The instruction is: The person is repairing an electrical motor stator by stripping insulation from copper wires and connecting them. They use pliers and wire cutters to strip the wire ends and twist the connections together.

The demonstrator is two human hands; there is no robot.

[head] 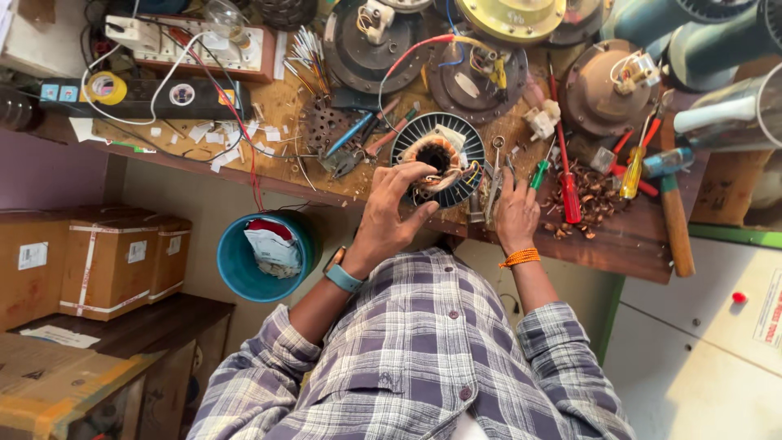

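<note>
I'm watching the left hand (389, 213) gripping the round finned stator (437, 160) at the bench's near edge, fingers spread and curled over its copper winding. The right hand (515, 213) is resting beside it on metal pliers (494, 189); I can't tell whether it's gripping them. Looks like winding work in progress; the next move is calling for steady holding. Ribbed dark steel, glossy copper coil, scarred wooden bench (627, 240).

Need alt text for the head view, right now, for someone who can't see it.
Seen from above, a person's left hand grips a round motor stator at the edge of a cluttered workbench, while the right hand rests beside it by a green screwdriver. A blue bucket sits below the bench.
</note>
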